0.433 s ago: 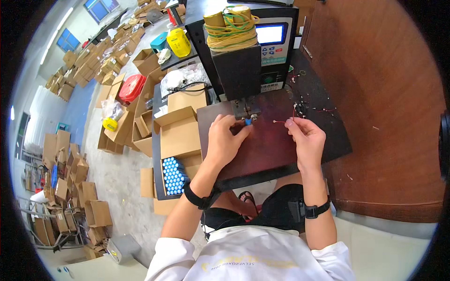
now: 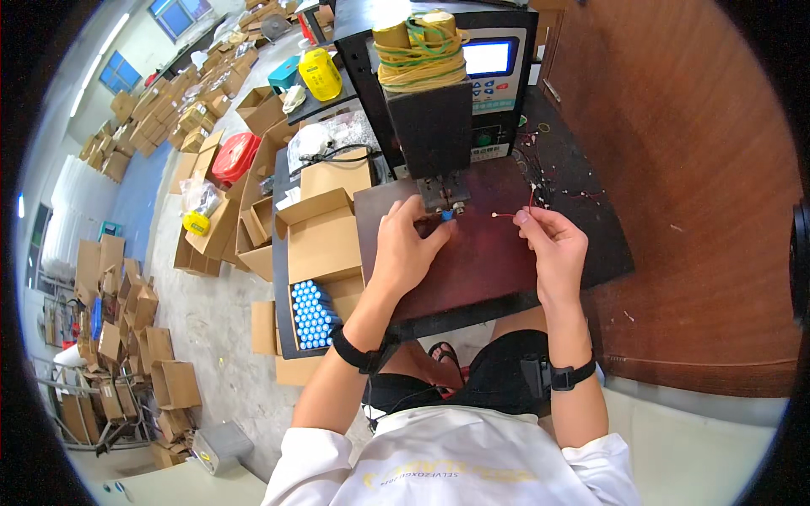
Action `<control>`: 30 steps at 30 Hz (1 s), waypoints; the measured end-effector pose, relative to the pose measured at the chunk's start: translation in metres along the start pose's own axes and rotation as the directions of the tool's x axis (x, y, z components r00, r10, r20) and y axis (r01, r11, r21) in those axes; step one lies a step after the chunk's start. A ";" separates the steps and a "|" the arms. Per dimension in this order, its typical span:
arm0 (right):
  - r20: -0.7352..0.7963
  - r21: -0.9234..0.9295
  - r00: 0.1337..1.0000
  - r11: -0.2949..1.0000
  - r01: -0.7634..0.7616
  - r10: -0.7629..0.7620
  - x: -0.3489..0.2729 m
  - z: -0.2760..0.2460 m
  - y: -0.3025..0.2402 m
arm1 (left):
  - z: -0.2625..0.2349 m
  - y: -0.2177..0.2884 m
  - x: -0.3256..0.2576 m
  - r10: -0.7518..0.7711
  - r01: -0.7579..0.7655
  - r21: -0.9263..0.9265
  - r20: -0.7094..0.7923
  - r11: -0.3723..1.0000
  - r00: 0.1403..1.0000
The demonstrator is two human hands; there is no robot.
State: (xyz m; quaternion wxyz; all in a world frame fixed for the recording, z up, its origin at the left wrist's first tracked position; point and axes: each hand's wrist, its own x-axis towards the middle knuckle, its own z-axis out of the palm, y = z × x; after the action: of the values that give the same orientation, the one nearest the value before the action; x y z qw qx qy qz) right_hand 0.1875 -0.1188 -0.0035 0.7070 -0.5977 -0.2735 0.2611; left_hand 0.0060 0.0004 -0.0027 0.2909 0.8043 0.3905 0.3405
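My left hand [image 2: 407, 243] is closed on a small blue cylindrical battery cell [image 2: 447, 217], gripped between thumb and fingers right under the electrode tips [image 2: 445, 201] of a black spot-welding machine [image 2: 430, 126]. Most of the cell is hidden by the fingers and the tips. To the right, my right hand [image 2: 553, 249] pinches a thin red wire lead [image 2: 504, 215]. One end of that wire, with a small pale tip, points left toward the cell and stays apart from it. Both hands are over a dark red work plate [image 2: 472, 274].
An open cardboard box [image 2: 325, 244] at left holds rows of blue cells [image 2: 312, 316]. Loose wire leads [image 2: 540, 181] lie on the black bench right of the plate. A control unit with a lit screen [image 2: 488, 59] stands behind. A brown wooden surface [image 2: 692, 211] borders the right.
The hands and the things they hold stay almost in place. The whole view has shifted very slightly.
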 end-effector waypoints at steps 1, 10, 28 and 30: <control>0.006 0.031 1.000 0.999 -0.006 0.006 -0.001 0.002 -0.003 | -0.001 -0.002 0.001 -0.009 0.009 -0.023 0.005 1.000 1.000; 0.021 0.029 1.000 1.000 0.010 -0.011 -0.006 0.026 0.002 | -0.008 0.018 -0.007 -0.063 0.047 -0.155 -0.102 0.987 0.993; 0.060 -0.033 0.998 0.999 -0.021 0.023 0.002 0.053 0.003 | 0.001 0.002 -0.001 0.101 -0.104 0.122 0.033 0.987 0.994; 0.062 -0.053 0.998 0.998 -0.016 0.019 0.003 0.053 0.004 | 0.000 0.004 -0.001 0.092 -0.096 0.115 0.041 0.989 0.995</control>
State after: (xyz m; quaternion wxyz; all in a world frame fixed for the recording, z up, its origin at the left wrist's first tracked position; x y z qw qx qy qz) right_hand 0.1522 -0.0785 0.0002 0.6798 -0.6100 -0.2971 0.2785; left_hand 0.0069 -0.0021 0.0001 0.2340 0.8435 0.3659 0.3160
